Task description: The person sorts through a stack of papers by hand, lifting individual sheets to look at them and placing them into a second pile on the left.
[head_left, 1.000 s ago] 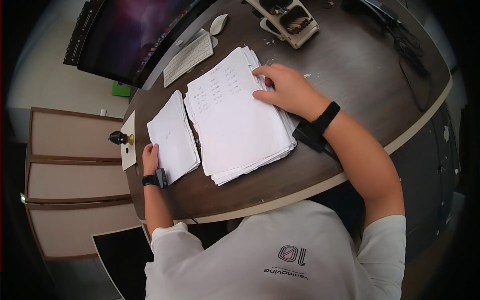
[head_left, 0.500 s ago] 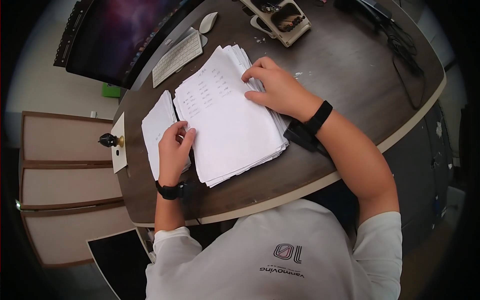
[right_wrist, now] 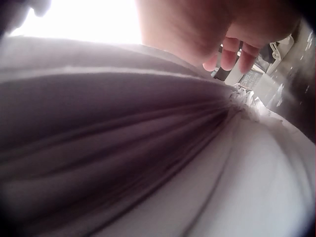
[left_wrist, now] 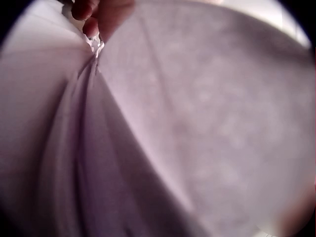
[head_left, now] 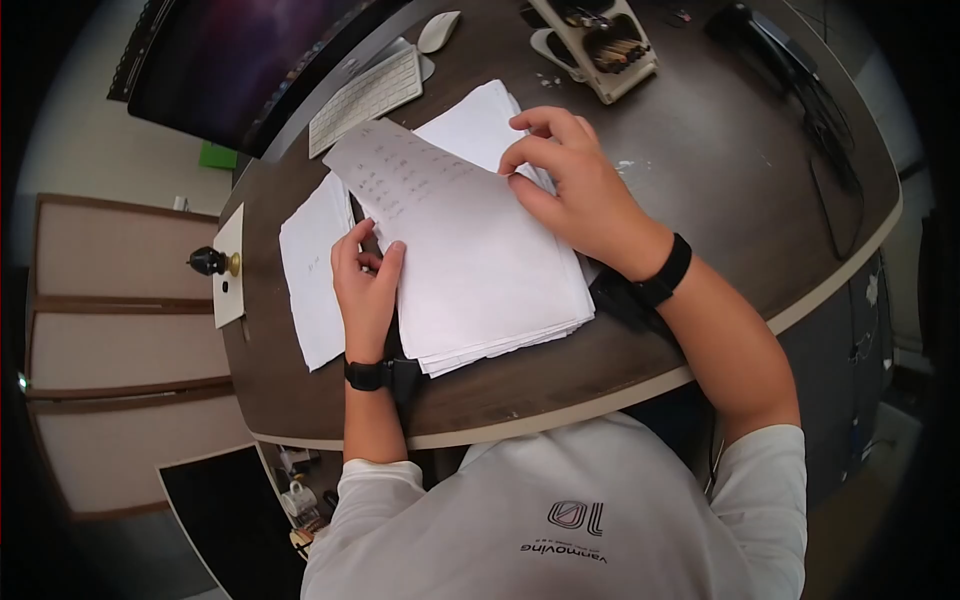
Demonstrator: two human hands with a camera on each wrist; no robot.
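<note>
The right hand (head_left: 585, 195) pinches the right edge of the top written sheet (head_left: 400, 170), whose upper part stands lifted and bent over the large paper stack (head_left: 490, 300). At the stack's left edge is the left hand (head_left: 367, 290), thumb and fingers apart and loosely bent; whether it touches the paper cannot be told. Left of it lies a smaller paper pile (head_left: 312, 270). In the left wrist view the raised sheet (left_wrist: 212, 108) fills much of the picture, with fingertips (left_wrist: 91, 25) at its edge. Fingers (right_wrist: 229, 54) show above the paper edges (right_wrist: 148, 133) in the right wrist view.
A keyboard (head_left: 370, 98), a mouse (head_left: 438, 32) and a monitor (head_left: 240, 60) stand beyond the papers. Further right are an organizer (head_left: 610, 60) with small items and a black device (head_left: 760, 50) with cables. A small black and gold object (head_left: 212, 262) sits at the desk's left end.
The left hand has moved from the smaller pile to the large stack's left edge. The top sheet, flat before, is now lifted and bent at its upper part, pinched by the right hand.
</note>
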